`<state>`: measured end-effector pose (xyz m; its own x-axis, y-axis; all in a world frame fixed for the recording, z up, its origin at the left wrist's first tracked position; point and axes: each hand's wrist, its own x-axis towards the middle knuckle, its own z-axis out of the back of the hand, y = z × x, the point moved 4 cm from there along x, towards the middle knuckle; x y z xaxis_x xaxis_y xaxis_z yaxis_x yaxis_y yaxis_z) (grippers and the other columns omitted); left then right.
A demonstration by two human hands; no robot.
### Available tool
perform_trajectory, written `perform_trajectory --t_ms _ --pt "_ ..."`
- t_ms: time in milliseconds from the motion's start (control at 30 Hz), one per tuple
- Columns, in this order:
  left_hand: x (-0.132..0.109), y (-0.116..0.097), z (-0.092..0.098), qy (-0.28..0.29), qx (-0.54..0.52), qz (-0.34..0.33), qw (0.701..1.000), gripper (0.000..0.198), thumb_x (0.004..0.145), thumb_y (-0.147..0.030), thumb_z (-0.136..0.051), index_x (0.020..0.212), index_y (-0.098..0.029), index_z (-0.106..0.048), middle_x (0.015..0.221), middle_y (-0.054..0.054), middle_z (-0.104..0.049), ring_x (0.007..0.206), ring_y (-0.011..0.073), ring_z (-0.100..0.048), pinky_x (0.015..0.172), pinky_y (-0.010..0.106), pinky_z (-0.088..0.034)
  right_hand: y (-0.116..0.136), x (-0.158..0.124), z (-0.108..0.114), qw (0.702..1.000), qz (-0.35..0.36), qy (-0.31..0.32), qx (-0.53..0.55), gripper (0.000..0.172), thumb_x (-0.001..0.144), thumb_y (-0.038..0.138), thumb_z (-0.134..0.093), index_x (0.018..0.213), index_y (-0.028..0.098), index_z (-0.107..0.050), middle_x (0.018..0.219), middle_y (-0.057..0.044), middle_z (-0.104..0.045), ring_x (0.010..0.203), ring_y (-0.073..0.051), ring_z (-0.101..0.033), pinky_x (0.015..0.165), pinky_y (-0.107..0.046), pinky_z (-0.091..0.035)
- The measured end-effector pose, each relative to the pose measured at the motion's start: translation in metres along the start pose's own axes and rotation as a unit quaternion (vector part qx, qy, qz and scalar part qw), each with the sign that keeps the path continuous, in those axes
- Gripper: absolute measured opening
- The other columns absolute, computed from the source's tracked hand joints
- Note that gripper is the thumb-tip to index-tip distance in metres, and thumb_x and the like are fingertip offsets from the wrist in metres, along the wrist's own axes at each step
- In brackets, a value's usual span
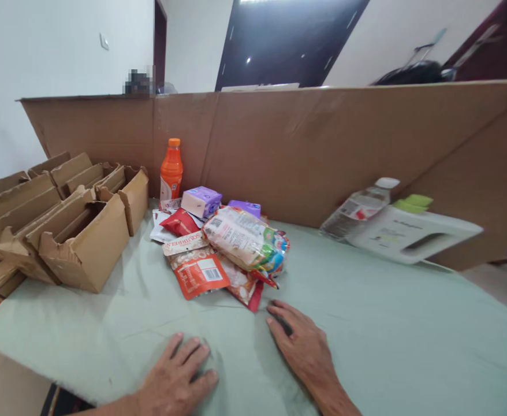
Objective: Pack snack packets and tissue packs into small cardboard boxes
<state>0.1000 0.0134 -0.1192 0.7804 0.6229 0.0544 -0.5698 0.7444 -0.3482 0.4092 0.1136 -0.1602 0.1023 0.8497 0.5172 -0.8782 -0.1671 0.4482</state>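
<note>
My left hand [179,372] lies on the pale green tabletop [106,341] with its fingers spread and nothing in it. To its right, my right hand [301,341] rests on the surface, fingers stretched out, holding nothing. Just beyond its fingertips is the near corner of a red snack packet [253,296]. A heap of packaged goods lies in front of both hands: an orange and white snack pouch [201,276], a large clear-and-colourful food bag [249,240], a red packet [181,222] and a purple tissue pack [202,201]. Another purple pack [245,207] is partly hidden behind the big bag.
Cardboard boxes [93,242] with open tops crowd the left side. An orange drink bottle [172,170] stands behind the heap. At the right, a clear plastic bottle [357,211] and a white jug [413,231] lean near the cardboard wall [279,150].
</note>
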Motion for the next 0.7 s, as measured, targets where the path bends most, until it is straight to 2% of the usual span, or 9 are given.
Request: perform_trajectory --t_ms 167,333,500,600,700 --pt "0.012 -0.006 0.017 -0.002 -0.078 0.072 0.994 0.056 0.093 -0.05 -0.068 0.141 -0.021 -0.061 0.16 0.016 -0.052 0.153 0.036 -0.042 0.128 0.063 -0.026 -0.001 0.003 -0.002 1.0 0.011 0.007 0.003 0.041 0.09 0.047 -0.048 0.096 0.023 -0.08 0.115 -0.013 -0.079 0.104 -0.033 -0.074 0.091 -0.054 -0.059" --pt "0.012 -0.004 0.019 -0.01 -0.116 0.074 0.99 0.048 0.09 -0.042 -0.07 0.134 -0.024 -0.067 0.155 0.013 -0.057 0.15 0.0349 -0.046 0.129 0.061 -0.025 -0.005 0.004 -0.004 1.0 0.014 0.003 0.014 0.04 0.089 0.048 -0.049 0.093 0.023 -0.08 0.113 -0.013 -0.08 0.101 -0.033 -0.075 0.09 -0.055 -0.06" --pt "0.01 0.001 0.016 -0.076 -0.19 0.088 0.975 0.044 0.087 -0.039 -0.068 0.129 -0.024 -0.07 0.148 0.013 -0.063 0.147 0.0369 -0.048 0.129 0.064 -0.025 -0.008 0.005 -0.004 0.999 0.001 -0.006 0.037 0.038 0.087 0.048 -0.052 0.091 0.023 -0.08 0.111 -0.012 -0.081 0.101 -0.031 -0.076 0.095 -0.052 -0.059" --pt "0.003 0.001 0.014 -0.099 -0.217 0.096 0.966 0.044 0.092 -0.036 -0.06 0.133 -0.023 -0.068 0.145 0.015 -0.064 0.146 0.0373 -0.047 0.126 0.063 -0.032 -0.009 0.006 -0.005 0.998 -0.009 -0.004 0.054 0.038 0.086 0.049 -0.052 0.089 0.023 -0.08 0.109 -0.013 -0.081 0.101 -0.031 -0.076 0.096 -0.053 -0.059" --pt "-0.017 -0.008 0.004 -0.075 -0.272 0.073 0.956 0.038 0.097 -0.041 -0.063 0.131 -0.026 -0.067 0.133 0.014 -0.07 0.129 0.0327 -0.062 0.114 0.058 -0.048 -0.009 0.008 -0.005 0.998 -0.02 -0.005 0.067 0.038 0.084 0.05 -0.053 0.087 0.023 -0.08 0.109 -0.012 -0.081 0.1 -0.031 -0.075 0.096 -0.052 -0.059"
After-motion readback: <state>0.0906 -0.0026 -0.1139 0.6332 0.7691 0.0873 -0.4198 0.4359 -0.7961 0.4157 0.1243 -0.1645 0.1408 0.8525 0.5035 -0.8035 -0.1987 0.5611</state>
